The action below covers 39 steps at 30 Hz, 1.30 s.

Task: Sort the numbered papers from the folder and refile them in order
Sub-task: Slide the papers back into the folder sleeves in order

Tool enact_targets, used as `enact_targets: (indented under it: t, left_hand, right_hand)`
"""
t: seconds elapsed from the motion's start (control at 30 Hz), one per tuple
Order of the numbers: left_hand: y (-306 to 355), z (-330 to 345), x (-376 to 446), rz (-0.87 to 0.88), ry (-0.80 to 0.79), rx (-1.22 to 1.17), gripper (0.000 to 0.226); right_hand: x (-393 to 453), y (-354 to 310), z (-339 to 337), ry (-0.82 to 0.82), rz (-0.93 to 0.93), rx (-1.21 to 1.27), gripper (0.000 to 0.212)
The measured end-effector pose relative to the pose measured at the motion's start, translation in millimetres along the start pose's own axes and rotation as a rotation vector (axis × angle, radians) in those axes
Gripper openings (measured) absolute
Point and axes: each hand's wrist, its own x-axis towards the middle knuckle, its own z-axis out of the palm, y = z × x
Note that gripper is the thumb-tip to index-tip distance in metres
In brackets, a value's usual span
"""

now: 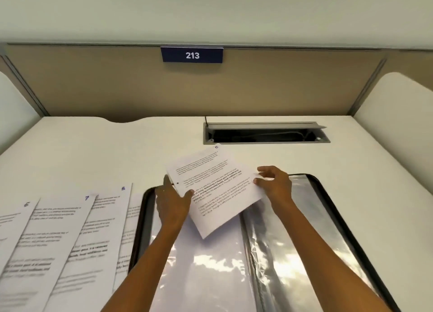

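A black folder (332,208) with shiny clear sleeves lies open on the desk in front of me. Above its top edge I hold a printed sheet marked 5 (218,194), tilted to the right. My left hand (172,202) grips its left edge, thumb on top. My right hand (274,183) pinches its right edge. To the left of the folder lie overlapping sheets marked 6 (14,236), 7 (70,241) and 8 (117,213).
A white desk (93,147) with tan partition walls behind and at the sides. An open cable tray (266,133) is set into the desk at the back right. A blue sign reading 213 (192,55) hangs on the rear partition.
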Motion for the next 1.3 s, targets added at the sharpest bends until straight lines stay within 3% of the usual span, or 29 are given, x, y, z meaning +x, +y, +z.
enact_targets:
  t: [0.1,0.2,0.33,0.4,0.5,0.7,0.8,0.87,0.97,1.07,1.17,1.3]
  left_hand:
    - [0.9,18.8,-38.3,0.355,-0.131,0.33,0.059]
    - [0.7,48.7,-76.6,0.549,-0.347,0.559,0.07]
    - [1.4,84.4,-123.5,0.608,-0.527,0.725,0.127]
    - [0.6,98.9,-145.5,0.639,-0.568,0.736,0.14]
    - [5.2,112.8,-181.2,0.653,-0.586,0.761,0.102]
    - [5.3,133.6,-226.1,0.668,-0.612,0.722,0.066]
    - [0.3,129.4,-229.1,0.685,-0.566,0.52,0.04]
    - [-3.0,120.7,-226.0,0.691,-0.468,0.402,0.03]
    - [-6.7,105.6,-216.5,0.654,-0.332,0.389,0.023]
    - [-4.6,93.9,-213.5,0.595,-0.313,0.348,0.021]
    - [2.6,90.9,-218.5,0.544,-0.46,0.324,0.019]
    - [3.1,97.5,-222.6,0.558,-0.724,0.536,0.036]
  right_hand:
    - [-35.4,29.5,-56.2,0.033,-0.017,-0.043,0.028]
    - [-65.8,63.1,-106.3,0.031,-0.024,-0.104,0.033]
    - [-100.1,99.2,-165.1,-0.04,-0.042,-0.283,0.039]
    - [-110.6,112.2,-186.7,-0.037,-0.092,-0.427,0.037]
    - [-113.0,120.5,-200.6,0.0,-0.341,-0.704,0.035]
    - [-114.8,121.3,-172.2,-0.358,-0.49,-0.828,0.049]
    - [-122.7,133.0,-166.3,-0.433,-0.426,-0.942,0.084]
    - [-130.4,145.7,-171.1,-0.436,-0.484,-0.969,0.101]
    - [-143.5,159.5,-187.2,-0.433,-0.507,-0.796,0.095]
    - [-153.9,164.3,-203.7,-0.367,-0.491,-0.674,0.076]
    - [-162.2,171.1,-214.1,-0.339,-0.547,-0.782,0.079]
    - [-177.6,176.5,-215.7,-0.407,-0.611,-0.951,0.088]
